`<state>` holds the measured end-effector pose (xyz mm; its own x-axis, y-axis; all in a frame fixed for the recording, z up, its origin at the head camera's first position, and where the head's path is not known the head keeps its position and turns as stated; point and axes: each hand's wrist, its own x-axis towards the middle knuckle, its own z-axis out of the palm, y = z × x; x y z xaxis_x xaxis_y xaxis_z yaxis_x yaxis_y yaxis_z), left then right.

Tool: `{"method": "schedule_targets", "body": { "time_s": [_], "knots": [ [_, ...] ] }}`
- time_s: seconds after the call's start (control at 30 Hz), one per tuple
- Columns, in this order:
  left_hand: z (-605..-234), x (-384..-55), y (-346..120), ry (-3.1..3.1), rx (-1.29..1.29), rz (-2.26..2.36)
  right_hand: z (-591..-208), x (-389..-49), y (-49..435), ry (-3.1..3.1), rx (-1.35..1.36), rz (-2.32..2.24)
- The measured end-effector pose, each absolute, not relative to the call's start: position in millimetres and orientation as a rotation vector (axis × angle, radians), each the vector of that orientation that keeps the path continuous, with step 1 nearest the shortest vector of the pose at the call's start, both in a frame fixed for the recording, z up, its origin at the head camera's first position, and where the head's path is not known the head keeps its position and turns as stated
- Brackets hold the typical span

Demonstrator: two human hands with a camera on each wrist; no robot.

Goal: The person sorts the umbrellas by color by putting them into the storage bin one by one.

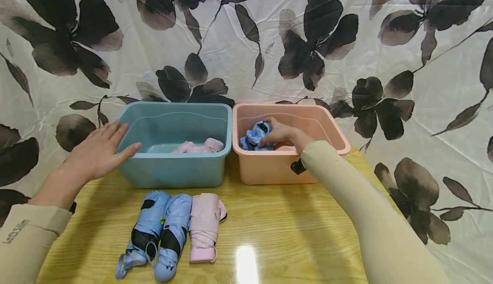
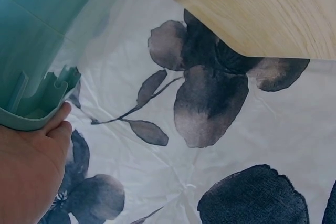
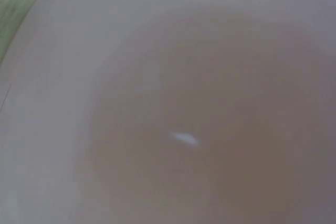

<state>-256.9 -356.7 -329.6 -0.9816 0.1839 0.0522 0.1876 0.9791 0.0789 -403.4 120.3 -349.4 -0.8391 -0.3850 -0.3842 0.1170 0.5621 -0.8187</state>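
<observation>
In the head view my right hand (image 1: pixel 283 133) reaches over the front rim of the peach bin (image 1: pixel 277 168). Its thumb and fingers grip a blue folded umbrella (image 1: pixel 257 135) lying inside, at the bin's left side. My left hand (image 1: pixel 94 151) is spread, fingers straight, against the left end of the teal bin (image 1: pixel 173 170). The left wrist view has that hand touching the underside of the teal bin's rim (image 2: pixel 26 124). Pink folded fabric, like an umbrella (image 1: pixel 200 146), lies in the teal bin. The right wrist view is a blurred close-up of a pinkish surface.
On the wooden table (image 1: pixel 277 232), in front of the teal bin, lie two blue folded umbrellas (image 1: pixel 148 219) and a pink folded umbrella (image 1: pixel 204 226) side by side. The bins stand next to each other against a floral cloth (image 1: pixel 250 52) backdrop.
</observation>
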Motion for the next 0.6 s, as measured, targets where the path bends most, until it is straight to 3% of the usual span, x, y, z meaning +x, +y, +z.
{"method": "schedule_targets", "body": {
  "time_s": [0.6],
  "knots": [
    [-329.5,-257.1,-357.8,-3.091,-0.286,-0.138,-343.9,-401.8,121.9,2.359,-0.168,-1.062]
  ]
}}
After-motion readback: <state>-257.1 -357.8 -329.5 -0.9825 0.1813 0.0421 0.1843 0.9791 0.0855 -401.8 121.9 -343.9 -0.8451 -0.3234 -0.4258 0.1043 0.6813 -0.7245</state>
